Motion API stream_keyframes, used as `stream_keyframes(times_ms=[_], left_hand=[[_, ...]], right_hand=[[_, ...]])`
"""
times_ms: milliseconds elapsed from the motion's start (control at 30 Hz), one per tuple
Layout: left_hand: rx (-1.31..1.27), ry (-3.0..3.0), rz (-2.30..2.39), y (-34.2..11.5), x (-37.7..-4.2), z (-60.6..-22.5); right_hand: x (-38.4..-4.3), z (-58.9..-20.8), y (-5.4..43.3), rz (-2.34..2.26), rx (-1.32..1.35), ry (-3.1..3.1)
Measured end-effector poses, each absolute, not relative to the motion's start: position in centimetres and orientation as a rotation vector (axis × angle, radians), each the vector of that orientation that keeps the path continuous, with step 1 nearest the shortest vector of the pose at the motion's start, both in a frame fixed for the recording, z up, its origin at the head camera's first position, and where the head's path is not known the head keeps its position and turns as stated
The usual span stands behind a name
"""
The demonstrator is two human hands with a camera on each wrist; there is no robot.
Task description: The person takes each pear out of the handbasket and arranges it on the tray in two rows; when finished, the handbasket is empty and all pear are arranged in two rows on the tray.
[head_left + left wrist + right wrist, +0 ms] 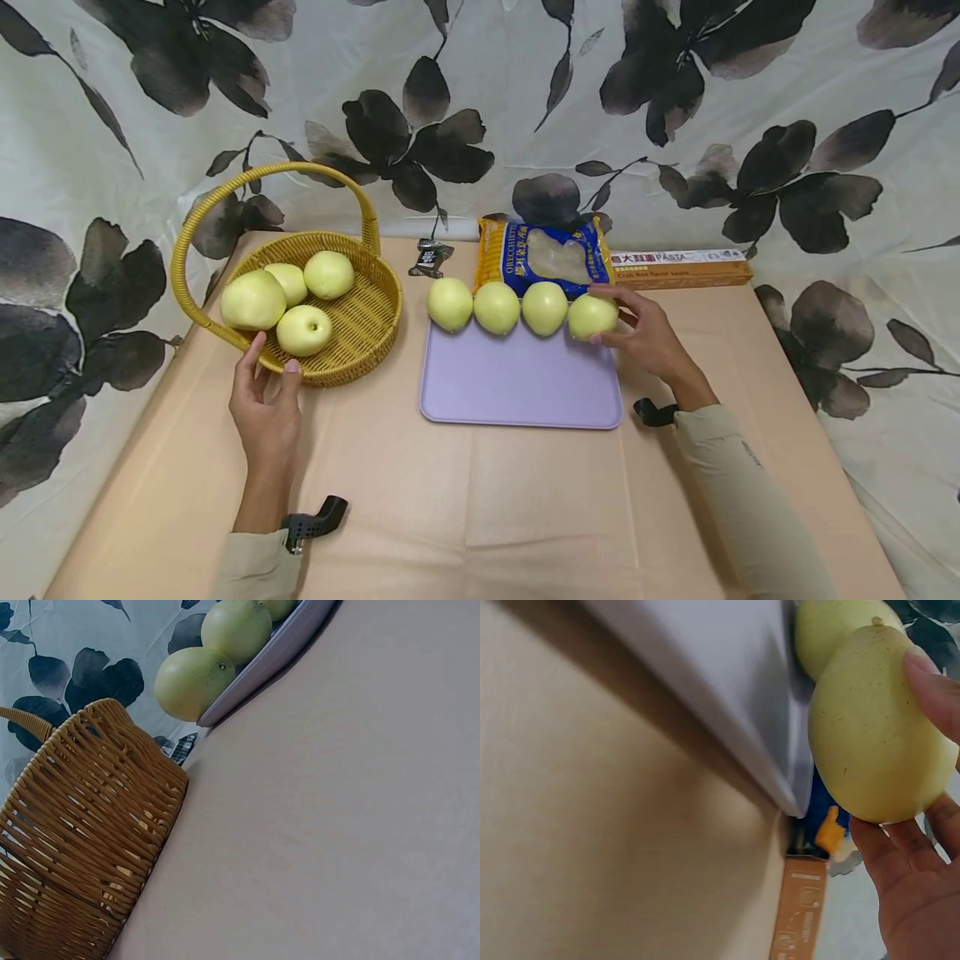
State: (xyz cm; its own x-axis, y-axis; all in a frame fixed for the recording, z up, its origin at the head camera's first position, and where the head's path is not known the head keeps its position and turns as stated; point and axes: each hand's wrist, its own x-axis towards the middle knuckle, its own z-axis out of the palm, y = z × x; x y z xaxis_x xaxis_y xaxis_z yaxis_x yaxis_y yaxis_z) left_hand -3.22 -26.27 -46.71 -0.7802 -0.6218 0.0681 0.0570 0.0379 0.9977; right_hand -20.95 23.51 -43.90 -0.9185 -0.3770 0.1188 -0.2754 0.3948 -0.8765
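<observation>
My right hand [643, 333] holds a yellow-green pear [592, 317] between thumb and fingers, at the right end of a row of several pears along the far side of a lilac tray [525, 383]. In the right wrist view the thumb lies on one side of this pear [881, 727] and fingertips on the other. At the left, a yellow wicker basket [367, 333] with a tall handle contains several pears [253, 300]. My left hand [264, 417] is at the basket's near side, fingers loosely extended and fingertips at its wall. That hand is out of sight in the left wrist view.
Behind the pear row lies a blue and yellow pasta bag [555, 254]. A long orange-brown pasta box [682, 268] is to its right. A small black wrapped packet [431, 258] sits between basket and bag. Floral cloth [510, 108] hangs at the table's back edge.
</observation>
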Motion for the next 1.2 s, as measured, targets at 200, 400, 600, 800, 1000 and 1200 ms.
stream_keyframes(times_ms=[200, 400, 600, 800, 1000, 1200], left_hand=[[0.558, -1.822, -1.807, -26.2, -3.3, -46.5], [0.545, -1.807, -1.807, -26.2, -3.4, -46.4], [0.546, -1.796, -1.819, -26.1, -3.5, -46.4], [0.555, -1.812, -1.808, -26.2, -3.4, -46.3], [0.561, -1.814, -1.805, -26.3, -3.3, -46.4], [0.558, -1.813, -1.800, -26.3, -3.3, -46.6]], right_hand=[[-21.5, -44.5, 23.5, -1.535, -0.590, 2.554], [-21.3, -44.2, 23.3, -1.476, -0.532, 2.739], [-20.7, -43.4, 22.8, -1.372, -0.491, 2.886], [-19.4, -41.9, 20.8, -1.416, -0.492, 2.969], [-17.9, -40.3, 17.0, -1.549, -0.739, 2.952], [-16.4, -38.9, 12.7, -1.598, -0.993, 2.833]])
